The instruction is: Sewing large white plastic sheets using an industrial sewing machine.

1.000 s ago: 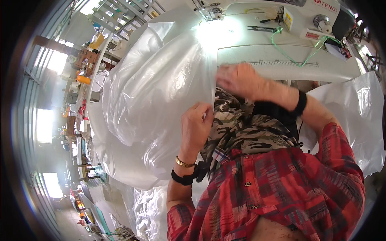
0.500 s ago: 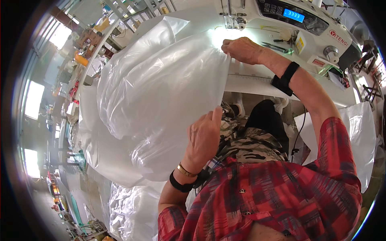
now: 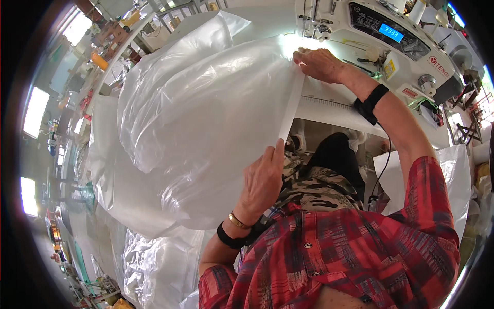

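A large translucent white plastic sheet point(image 3: 221, 123) spreads in loose folds over the table to my left. My right hand point(image 3: 320, 64) pinches its near right edge at the top, close beside the brightly lit needle area of a white sewing machine point(image 3: 437, 66). Lower down the same edge, my left hand point(image 3: 261, 177) is closed on the sheet, thumb along the border. Between the two hands the edge runs fairly straight, with a narrow, folded-looking band along it. The fingertips of my left hand are partly hidden behind the sheet.
A ruler scale point(image 3: 329, 101) runs along the table's front edge. Behind my right hand, a dark tool point(image 3: 366, 71) lies by the machine base. Crumpled plastic point(image 3: 149, 268) sits low on the left, and another pale sheet point(image 3: 447, 170) hangs at the right. A black cable point(image 3: 387, 159) dangles beside my right arm.
The view has shifted a little, so the machine sits farther right. The band along the sheet's edge shows more plainly between my hands. Both hands keep their hold.
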The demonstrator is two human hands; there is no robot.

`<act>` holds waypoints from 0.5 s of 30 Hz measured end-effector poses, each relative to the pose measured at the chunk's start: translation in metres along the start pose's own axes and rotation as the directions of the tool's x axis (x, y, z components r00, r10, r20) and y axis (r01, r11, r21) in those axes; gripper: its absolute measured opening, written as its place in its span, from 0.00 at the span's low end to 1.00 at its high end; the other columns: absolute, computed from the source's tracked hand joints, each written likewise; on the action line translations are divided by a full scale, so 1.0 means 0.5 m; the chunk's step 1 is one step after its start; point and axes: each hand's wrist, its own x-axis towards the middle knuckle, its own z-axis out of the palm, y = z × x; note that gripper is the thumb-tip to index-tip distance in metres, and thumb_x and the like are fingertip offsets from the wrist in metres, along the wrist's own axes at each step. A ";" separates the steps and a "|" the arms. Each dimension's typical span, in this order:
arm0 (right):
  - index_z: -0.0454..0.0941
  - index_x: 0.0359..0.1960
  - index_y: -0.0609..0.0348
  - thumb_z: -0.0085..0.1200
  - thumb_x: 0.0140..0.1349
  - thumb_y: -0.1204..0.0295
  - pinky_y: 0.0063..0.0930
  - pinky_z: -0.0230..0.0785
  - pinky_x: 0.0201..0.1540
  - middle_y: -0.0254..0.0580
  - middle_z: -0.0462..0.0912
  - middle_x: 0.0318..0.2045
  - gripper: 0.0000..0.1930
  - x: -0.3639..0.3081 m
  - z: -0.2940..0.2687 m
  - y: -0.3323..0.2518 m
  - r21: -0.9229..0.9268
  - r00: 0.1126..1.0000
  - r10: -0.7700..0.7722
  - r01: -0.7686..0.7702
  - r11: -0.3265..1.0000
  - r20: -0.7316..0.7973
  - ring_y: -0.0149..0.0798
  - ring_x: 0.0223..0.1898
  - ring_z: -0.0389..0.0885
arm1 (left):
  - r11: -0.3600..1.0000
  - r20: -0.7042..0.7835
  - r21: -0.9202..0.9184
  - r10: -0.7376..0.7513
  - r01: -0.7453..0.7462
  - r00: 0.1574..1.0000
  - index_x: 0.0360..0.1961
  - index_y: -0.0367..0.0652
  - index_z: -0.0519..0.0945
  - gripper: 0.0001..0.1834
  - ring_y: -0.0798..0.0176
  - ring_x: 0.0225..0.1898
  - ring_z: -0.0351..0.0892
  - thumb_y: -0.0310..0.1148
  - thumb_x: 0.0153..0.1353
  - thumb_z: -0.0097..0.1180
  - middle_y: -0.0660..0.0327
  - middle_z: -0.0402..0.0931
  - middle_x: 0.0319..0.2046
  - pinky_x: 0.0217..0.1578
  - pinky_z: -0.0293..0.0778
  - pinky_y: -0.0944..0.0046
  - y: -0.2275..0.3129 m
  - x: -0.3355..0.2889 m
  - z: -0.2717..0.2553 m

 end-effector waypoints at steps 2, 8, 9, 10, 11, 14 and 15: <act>0.71 0.43 0.61 0.47 0.61 0.73 0.44 0.71 0.45 0.50 0.77 0.42 0.10 -0.003 0.013 -0.001 0.005 0.999 0.002 -0.001 1.000 -0.049 0.53 0.42 0.80 | 0.999 -0.039 -0.029 -0.018 0.017 0.999 0.58 0.36 0.69 0.24 0.48 0.30 0.77 0.20 0.57 0.49 0.52 0.73 0.35 0.29 0.72 0.55 -0.006 -0.005 0.011; 0.71 0.48 0.58 0.58 0.55 0.71 0.44 0.71 0.46 0.47 0.75 0.45 0.18 -0.004 0.030 -0.033 -0.098 0.969 0.151 -0.172 0.980 -0.197 0.51 0.44 0.77 | 0.999 -0.085 -0.034 0.026 -0.029 0.996 0.54 0.38 0.71 0.23 0.47 0.30 0.76 0.21 0.55 0.54 0.53 0.73 0.34 0.29 0.72 0.53 -0.008 0.006 0.056; 0.72 0.47 0.58 0.58 0.55 0.71 0.43 0.70 0.47 0.46 0.75 0.45 0.18 -0.006 0.031 -0.043 -0.161 0.961 0.152 -0.191 0.968 -0.229 0.49 0.46 0.76 | 0.997 -0.063 -0.037 0.069 -0.071 0.996 0.54 0.38 0.71 0.23 0.47 0.30 0.76 0.21 0.55 0.54 0.53 0.73 0.34 0.29 0.72 0.53 -0.008 0.011 0.065; 0.73 0.46 0.58 0.58 0.55 0.69 0.42 0.70 0.48 0.45 0.76 0.44 0.17 -0.016 0.031 -0.049 -0.182 0.967 0.177 -0.211 0.961 -0.184 0.47 0.48 0.76 | 0.993 -0.097 -0.071 0.085 -0.092 0.992 0.51 0.37 0.73 0.21 0.47 0.30 0.76 0.20 0.54 0.54 0.53 0.73 0.32 0.29 0.72 0.53 -0.007 0.017 0.072; 0.74 0.45 0.58 0.58 0.56 0.68 0.41 0.69 0.49 0.43 0.77 0.43 0.16 -0.023 0.032 -0.073 -0.192 0.972 0.192 -0.216 0.957 -0.134 0.45 0.49 0.75 | 0.990 -0.128 -0.099 0.084 -0.097 0.988 0.48 0.37 0.75 0.19 0.47 0.29 0.76 0.19 0.53 0.53 0.52 0.72 0.31 0.29 0.72 0.53 -0.011 0.017 0.076; 0.76 0.47 0.57 0.51 0.64 0.60 0.43 0.67 0.52 0.42 0.78 0.45 0.16 -0.078 0.076 -0.077 -0.008 0.941 0.266 -0.273 0.962 -0.210 0.44 0.52 0.74 | 0.985 -0.119 -0.122 0.106 -0.121 0.987 0.44 0.36 0.78 0.16 0.46 0.29 0.75 0.18 0.52 0.52 0.52 0.72 0.29 0.29 0.72 0.53 -0.002 0.035 0.077; 0.76 0.47 0.56 0.49 0.65 0.60 0.45 0.66 0.53 0.43 0.78 0.47 0.16 -0.094 0.085 -0.075 0.098 0.926 0.278 -0.261 0.960 -0.254 0.44 0.54 0.74 | 0.981 -0.101 -0.123 0.141 -0.153 0.985 0.44 0.36 0.78 0.16 0.46 0.29 0.75 0.18 0.52 0.52 0.52 0.72 0.29 0.29 0.72 0.53 -0.001 0.039 0.078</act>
